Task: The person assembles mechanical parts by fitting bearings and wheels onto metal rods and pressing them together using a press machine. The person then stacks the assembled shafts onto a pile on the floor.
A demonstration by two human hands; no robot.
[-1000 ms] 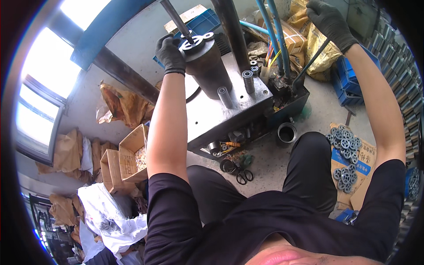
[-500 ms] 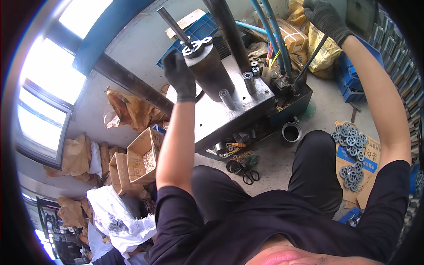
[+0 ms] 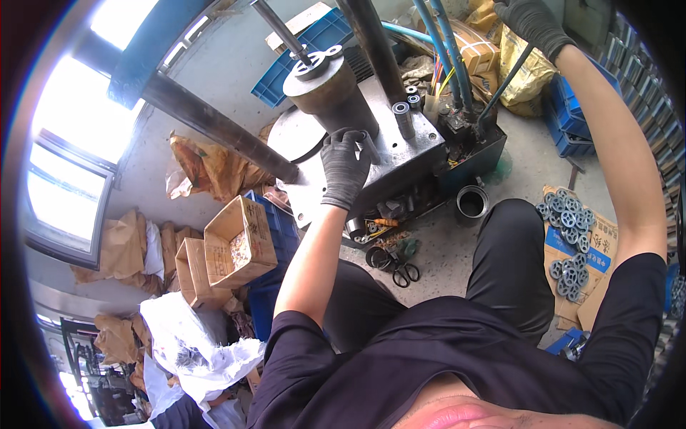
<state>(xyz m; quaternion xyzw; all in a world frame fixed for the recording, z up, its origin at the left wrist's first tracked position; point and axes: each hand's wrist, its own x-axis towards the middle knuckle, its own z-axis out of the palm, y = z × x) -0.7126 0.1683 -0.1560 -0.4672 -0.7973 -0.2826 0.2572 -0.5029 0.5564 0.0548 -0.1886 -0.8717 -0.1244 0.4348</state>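
Head view, read as a clock face about its centre, has a bright window (image 3: pixel 64 193) at 9 o'clock, with brown paper (image 3: pixel 118 250) just below it. A torn white sack (image 3: pixel 189 343) lies between 7 and 8 o'clock. Closer in, near 9 o'clock, are 2 open cartons (image 3: pixel 256 239), with small bits inside the carton nearer the centre.

At 12 o'clock a dark cylinder (image 3: pixel 341 100) stands on the steel table (image 3: pixel 420 137). A spoked part (image 3: pixel 309 66) rests on its top, and a rod (image 3: pixel 279 28) comes down to that part from 11 o'clock.

Below the cylinder, also at 12 o'clock, the gloved left hand (image 3: pixel 344 166) is narrow, its fingers curled around a short grey tube (image 3: pixel 369 149). The tube is tilted over the table's near edge; its foot is hidden.

A sleeve (image 3: pixel 404 120) stands on the table at 1 o'clock. Scissors (image 3: pixel 406 273) lie on the floor between 4 and 5 o'clock. Then come 2 blue hoses (image 3: pixel 451 53) at 1 o'clock and a round can (image 3: pixel 471 202) at 3 o'clock.

A dark lever (image 3: pixel 508 80) slants up at 2 o'clock to the gloved right hand (image 3: pixel 531 25); whether that hand closes on it, I cannot tell. Farther out at 3 o'clock, grey wheels (image 3: pixel 569 222) lie in 2 clusters on cardboard (image 3: pixel 597 275).
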